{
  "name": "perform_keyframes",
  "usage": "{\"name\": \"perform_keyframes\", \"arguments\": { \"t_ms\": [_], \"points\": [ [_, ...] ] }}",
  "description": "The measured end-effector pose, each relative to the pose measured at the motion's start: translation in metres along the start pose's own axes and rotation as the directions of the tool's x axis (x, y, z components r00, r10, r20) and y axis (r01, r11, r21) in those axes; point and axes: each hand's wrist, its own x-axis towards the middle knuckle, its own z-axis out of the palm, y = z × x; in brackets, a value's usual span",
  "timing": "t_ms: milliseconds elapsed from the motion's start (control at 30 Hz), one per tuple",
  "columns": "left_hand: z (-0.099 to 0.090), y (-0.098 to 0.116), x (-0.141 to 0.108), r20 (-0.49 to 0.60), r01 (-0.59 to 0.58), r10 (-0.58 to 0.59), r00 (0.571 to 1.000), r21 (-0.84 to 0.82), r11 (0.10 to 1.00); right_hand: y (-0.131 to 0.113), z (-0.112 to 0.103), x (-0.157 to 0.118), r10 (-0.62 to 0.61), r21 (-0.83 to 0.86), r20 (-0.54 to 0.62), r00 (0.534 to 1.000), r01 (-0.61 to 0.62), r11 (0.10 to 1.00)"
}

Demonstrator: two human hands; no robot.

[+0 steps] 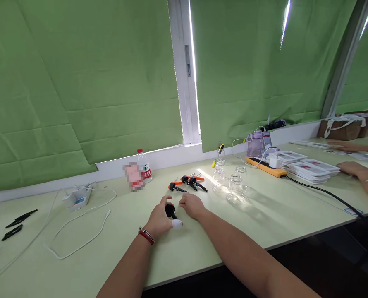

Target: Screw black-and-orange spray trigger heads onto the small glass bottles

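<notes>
My left hand, with a white wrap on its thumb, is closed around a black round part with a rod-like handle; a little orange shows at its edge. Just right of it my right hand rests low over the table, fingers curled in. What they hold, if anything, is hidden. Beyond the hands lie several similar black-and-orange pieces with metal rods, one of them close behind my fingers. Several clear glass jars stand to the right of my right hand.
A water bottle stands by the wall. At left are a white power strip, a white cable and black pieces. At right are an orange power strip, card stacks, a purple bottle and another person's hands.
</notes>
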Motion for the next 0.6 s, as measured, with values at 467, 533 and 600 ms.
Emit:
{"name": "perform_keyframes", "arguments": {
  "t_ms": [467,533,600],
  "points": [
    [-0.006,0.004,-0.002,0.215,0.046,-0.024,0.976,-0.099,0.994,-0.010,-0.020,-0.015,0.053,0.335,0.010,0.999,-0.053,0.941],
    [-0.007,0.004,-0.003,0.232,0.048,-0.016,0.972,-0.130,0.990,-0.015,-0.027,-0.020,0.030,0.545,0.056,0.998,-0.056,0.837],
    [-0.008,0.004,-0.004,0.248,0.050,-0.009,0.969,-0.160,0.986,-0.021,-0.032,-0.025,-0.023,0.726,0.118,0.993,-0.070,0.684]
  ]
}}
